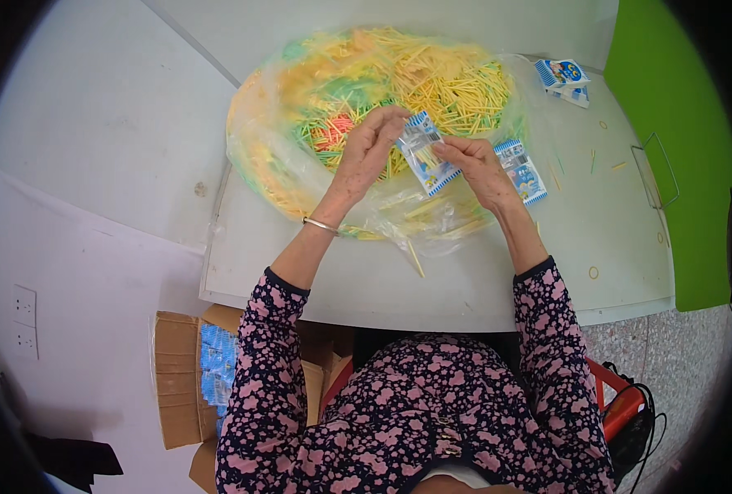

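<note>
A small blue-and-white packet (422,162) with a clear window is held up in front of me, and pale yellow sticks show through it. My left hand (367,156) is closed on its upper left edge. On the opposite side, my right hand (479,170) pinches the packet between thumb and fingers. Beneath both hands lies a large clear plastic bag (279,169), spread open and heaped with thin sticks (464,86), mostly yellow, with some green and pinkish red. A second blue-and-white packet (526,174) rests just right of my right hand, partly hidden by it.
Stacked packets (562,76) sit at the table's far right. Rubber bands (594,272) and stray sticks (593,161) are scattered on the white table (325,284). A green panel (670,132) with a wire handle (669,177) borders the right. Below left stands a cardboard box (176,370) of blue packets.
</note>
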Motion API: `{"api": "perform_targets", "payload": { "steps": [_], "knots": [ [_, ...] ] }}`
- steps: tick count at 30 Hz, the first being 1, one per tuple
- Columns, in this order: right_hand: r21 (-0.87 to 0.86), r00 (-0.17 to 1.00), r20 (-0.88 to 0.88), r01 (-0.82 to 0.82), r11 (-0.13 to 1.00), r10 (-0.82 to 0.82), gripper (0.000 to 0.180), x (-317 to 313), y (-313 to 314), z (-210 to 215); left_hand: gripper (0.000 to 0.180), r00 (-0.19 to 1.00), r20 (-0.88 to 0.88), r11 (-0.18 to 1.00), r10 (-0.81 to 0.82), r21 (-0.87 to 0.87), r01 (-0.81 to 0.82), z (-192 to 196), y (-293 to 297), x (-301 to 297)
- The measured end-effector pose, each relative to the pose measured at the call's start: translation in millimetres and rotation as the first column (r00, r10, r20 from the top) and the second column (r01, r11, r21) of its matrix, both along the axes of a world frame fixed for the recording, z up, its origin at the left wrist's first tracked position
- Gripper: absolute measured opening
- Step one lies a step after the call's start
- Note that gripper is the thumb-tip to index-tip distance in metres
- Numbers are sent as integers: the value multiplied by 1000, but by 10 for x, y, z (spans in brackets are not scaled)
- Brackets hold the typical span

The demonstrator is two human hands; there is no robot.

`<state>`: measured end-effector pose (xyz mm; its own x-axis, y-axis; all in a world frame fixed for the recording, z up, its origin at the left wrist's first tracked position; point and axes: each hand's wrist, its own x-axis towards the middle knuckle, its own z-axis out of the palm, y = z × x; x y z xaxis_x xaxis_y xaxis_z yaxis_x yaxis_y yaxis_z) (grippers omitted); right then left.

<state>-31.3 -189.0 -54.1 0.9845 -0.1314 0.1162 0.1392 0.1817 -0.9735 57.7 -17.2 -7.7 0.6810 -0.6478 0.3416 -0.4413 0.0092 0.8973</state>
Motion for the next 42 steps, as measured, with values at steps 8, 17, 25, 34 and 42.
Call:
{"api": "perform_targets", "payload": {
  "steps": [8,17,25,34,42],
  "knots": [
    [-39,997,59,-42,998,44,32,-49,9,77,24,971,237,997,0,80,-20,9,-108,-87],
    [-144,999,-48,11,990,-18,25,-376,-371,97,31,788,615,994,12,81,-79,88,135,-704],
    [-67,955,126,277,959,-267,26,-1021,-1042,248,40,354,583,629,-731,777,20,-365,636,-1210],
    [-3,915,142,381,924,-377,26,-1487,-1264,198,22,148,824,832,-547,515,209,-411,-854,-1310],
    [-4,898,121,426,905,-423,25,-1622,-1230,112,27,-84,772,760,-630,635,138,-593,-1320,-1367]
  ]
}}
